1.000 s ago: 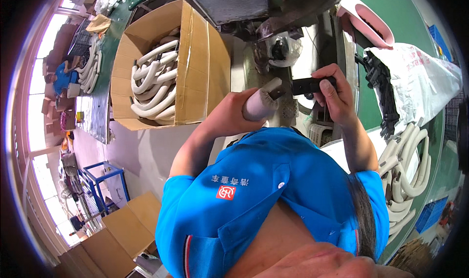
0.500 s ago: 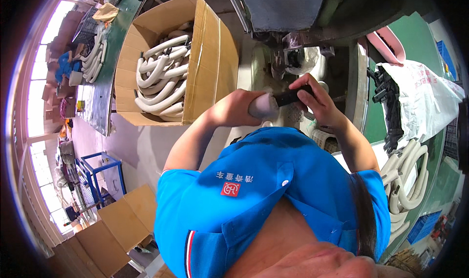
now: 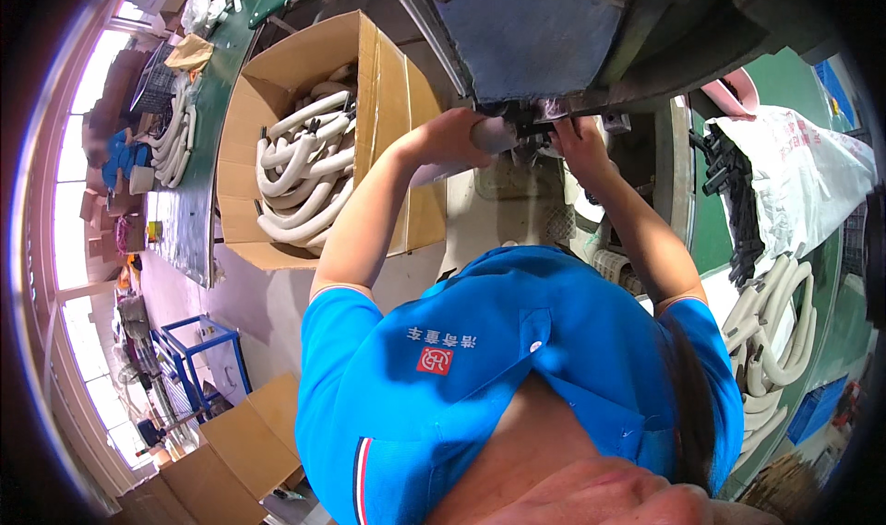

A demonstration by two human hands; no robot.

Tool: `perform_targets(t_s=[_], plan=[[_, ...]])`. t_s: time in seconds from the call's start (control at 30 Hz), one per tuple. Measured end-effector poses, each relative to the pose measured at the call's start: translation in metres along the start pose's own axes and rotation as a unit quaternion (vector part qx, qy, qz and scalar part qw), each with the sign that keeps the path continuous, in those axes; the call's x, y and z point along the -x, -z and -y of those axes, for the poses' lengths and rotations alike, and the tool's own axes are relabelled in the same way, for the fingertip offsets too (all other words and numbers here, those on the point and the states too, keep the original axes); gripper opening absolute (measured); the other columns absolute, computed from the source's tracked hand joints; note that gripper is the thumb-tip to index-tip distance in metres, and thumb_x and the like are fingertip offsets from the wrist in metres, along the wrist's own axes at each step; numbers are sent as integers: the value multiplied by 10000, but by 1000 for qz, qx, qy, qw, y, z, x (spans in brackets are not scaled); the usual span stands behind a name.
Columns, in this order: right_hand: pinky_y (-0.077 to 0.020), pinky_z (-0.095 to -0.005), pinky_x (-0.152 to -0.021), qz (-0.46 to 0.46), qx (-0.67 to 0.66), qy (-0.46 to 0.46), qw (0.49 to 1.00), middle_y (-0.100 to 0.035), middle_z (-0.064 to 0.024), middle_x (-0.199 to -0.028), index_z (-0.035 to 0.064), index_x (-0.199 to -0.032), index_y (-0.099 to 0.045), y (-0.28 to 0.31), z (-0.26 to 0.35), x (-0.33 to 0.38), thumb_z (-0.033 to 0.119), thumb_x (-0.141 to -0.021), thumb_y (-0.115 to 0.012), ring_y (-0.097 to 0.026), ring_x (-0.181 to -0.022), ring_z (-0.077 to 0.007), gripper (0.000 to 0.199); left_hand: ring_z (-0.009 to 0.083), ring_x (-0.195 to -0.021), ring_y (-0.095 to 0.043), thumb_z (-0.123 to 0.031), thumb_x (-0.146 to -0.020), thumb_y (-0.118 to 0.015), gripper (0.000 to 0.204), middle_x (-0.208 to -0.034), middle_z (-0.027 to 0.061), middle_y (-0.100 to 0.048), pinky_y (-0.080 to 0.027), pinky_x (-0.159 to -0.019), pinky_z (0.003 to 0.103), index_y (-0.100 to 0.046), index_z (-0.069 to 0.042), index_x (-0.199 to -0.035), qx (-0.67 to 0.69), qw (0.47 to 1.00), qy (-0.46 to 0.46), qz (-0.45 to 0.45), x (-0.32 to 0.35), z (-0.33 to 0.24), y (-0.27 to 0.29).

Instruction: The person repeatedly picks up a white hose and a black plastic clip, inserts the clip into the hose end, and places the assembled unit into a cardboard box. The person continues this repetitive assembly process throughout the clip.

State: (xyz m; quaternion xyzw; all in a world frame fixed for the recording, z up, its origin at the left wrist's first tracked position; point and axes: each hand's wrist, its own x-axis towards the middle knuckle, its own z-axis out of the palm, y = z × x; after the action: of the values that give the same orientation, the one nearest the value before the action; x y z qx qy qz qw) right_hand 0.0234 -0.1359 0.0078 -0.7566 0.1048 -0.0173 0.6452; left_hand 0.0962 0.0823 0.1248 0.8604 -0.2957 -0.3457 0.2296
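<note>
My left hand [image 3: 450, 139] is closed round a grey foam-covered tube [image 3: 493, 136], just under the front of the machine [image 3: 526, 41]. A black end piece [image 3: 533, 129] sticks out of the tube toward the right, up against the machine's metal parts. My right hand [image 3: 581, 147] is at that black end piece with its fingers bent round it; the fingertips are partly hidden in shadow. Left of my left arm, a cardboard box [image 3: 388, 105] holds many curved pale tubes [image 3: 300, 156] with black ends.
On the green table [image 3: 821, 248] at right lie more curved tubes [image 3: 780, 322] and a white bag [image 3: 798, 170] with black plastic parts [image 3: 729, 193]. Another green table [image 3: 208, 110] stands at the far left, beyond the box. A blue metal frame [image 3: 198, 354] is at lower left.
Both hands have moved forward, away from my body, bringing the grey tube and its black end up under the machine.
</note>
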Motion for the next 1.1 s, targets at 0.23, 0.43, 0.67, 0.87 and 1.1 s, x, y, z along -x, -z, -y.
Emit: perform_targets(t_s=[0.23, 0.43, 0.67, 0.87, 1.1], plan=[[-492, -452, -753, 5, 6, -12, 1000, -605, -186, -1045, 51, -1066, -584, 29, -55, -54, 245, -934, -468, -595, -891, -369, 262, 283, -976, -626, -279, -621, -755, 651, -1053, 184, -652, -476, -875, 366, -571, -59, -1206, 18, 996, -78, -35, 0, 23, -16], [-430, -459, -858, 3, 225, 99, 969, -549, -196, -1154, 51, -1135, -551, -4, -115, -91, 269, -929, -460, -525, -1020, -379, 313, 268, -896, -644, -241, -623, -751, 538, -955, 171, -674, -488, -827, 366, -614, -19, -1094, 74, 994, -77, -15, 6, 25, -33], [-357, -468, -981, -47, 225, 118, 966, -484, -208, -1281, 50, -1216, -512, -10, -147, -107, 296, -924, -451, -444, -1171, -390, 386, 234, -866, -642, -225, -639, -769, 490, -944, 142, -678, -497, -792, 357, -626, -33, -1066, 84, 996, -36, 2, 23, 39, -41], [-292, -465, -1063, -81, 334, 148, 927, -392, -210, -1391, 67, -1335, -424, 16, -134, -107, 318, -929, -433, -368, -1275, -373, 477, 216, -863, -637, -219, -636, -778, 504, -939, 127, -676, -496, -803, 348, -624, -39, -1081, 101, 995, -5, -10, 35, 52, -49], [-523, -361, -754, 140, 154, -116, 971, -674, -128, -947, 33, -989, -639, 26, -33, -67, 258, -909, -553, -644, -816, -225, 255, 208, -859, -631, -188, -628, -761, 483, -932, 122, -674, -496, -807, 342, -631, -50, -1072, 117, 992, 46, -4, 47, 45, -53]])
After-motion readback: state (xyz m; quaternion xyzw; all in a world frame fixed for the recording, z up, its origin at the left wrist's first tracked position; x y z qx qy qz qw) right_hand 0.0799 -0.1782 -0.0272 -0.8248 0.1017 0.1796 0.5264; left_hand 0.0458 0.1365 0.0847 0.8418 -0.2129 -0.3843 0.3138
